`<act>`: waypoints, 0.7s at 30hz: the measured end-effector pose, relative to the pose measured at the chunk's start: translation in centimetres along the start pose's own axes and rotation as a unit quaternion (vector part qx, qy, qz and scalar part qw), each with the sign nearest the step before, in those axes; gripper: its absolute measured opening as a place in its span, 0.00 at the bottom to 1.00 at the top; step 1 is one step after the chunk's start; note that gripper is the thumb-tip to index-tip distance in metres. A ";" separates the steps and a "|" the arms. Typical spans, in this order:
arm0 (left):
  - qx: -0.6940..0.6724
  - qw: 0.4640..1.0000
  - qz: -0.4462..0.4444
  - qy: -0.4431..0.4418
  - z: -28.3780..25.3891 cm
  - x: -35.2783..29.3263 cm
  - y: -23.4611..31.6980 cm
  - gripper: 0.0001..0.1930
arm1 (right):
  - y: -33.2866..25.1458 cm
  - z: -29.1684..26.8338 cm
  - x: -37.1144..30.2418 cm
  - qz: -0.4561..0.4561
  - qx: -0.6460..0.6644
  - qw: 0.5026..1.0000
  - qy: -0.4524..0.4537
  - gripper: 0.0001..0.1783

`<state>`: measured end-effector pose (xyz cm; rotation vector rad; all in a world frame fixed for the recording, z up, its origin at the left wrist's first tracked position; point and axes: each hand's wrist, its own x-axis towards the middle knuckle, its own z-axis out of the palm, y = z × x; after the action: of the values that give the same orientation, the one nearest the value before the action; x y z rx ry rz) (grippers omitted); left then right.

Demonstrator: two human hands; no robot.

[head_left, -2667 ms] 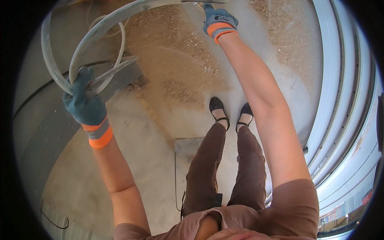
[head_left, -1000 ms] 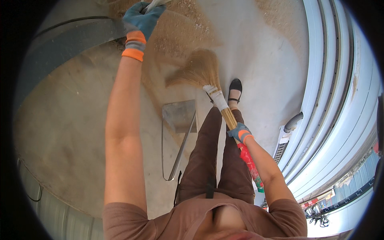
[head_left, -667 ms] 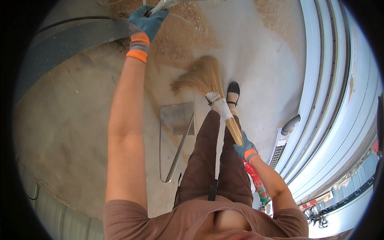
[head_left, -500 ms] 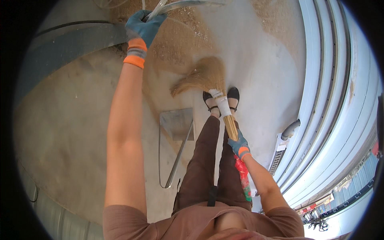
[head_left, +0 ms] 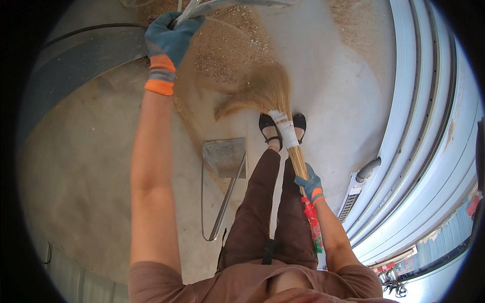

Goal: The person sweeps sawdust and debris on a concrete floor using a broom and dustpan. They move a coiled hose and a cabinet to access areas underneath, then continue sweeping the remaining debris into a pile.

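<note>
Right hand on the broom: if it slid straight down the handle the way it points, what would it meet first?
Probably the white binding above the bristles, though depth is unclear.

- Bright, hard daylight washes the concrete floor (head_left: 81,166); glare whitens the patch right of the broom (head_left: 283,116).
- A short shadow lies left of the broom's bristles.
- Fisheye bends the corrugated wall (head_left: 429,151); corners are black.
</note>
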<state>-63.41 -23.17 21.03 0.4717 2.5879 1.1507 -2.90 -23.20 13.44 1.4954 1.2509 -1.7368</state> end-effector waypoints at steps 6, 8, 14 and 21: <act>-0.033 0.999 -0.003 -0.003 -0.2 1.0 0.0 0.15 | -7.0 0.7 1.8 0.076 0.098 0.992 -0.023 0.39; -0.038 0.999 -0.003 -0.005 0.0 0.5 -0.1 0.12 | -7.4 0.8 2.1 0.072 0.104 0.992 -0.023 0.40; -0.047 0.999 -0.009 -0.005 0.7 -0.9 -0.3 0.07 | -4.3 0.6 4.7 -0.045 -0.032 0.998 0.017 0.41; -0.068 0.997 -0.039 0.006 0.4 -2.0 -1.0 0.07 | -13.9 2.9 14.0 -0.134 -0.038 0.990 0.029 0.38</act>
<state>-61.67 -24.31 20.27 0.3310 2.4919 1.2959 -19.57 -17.26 4.22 1.3937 1.5921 -1.7987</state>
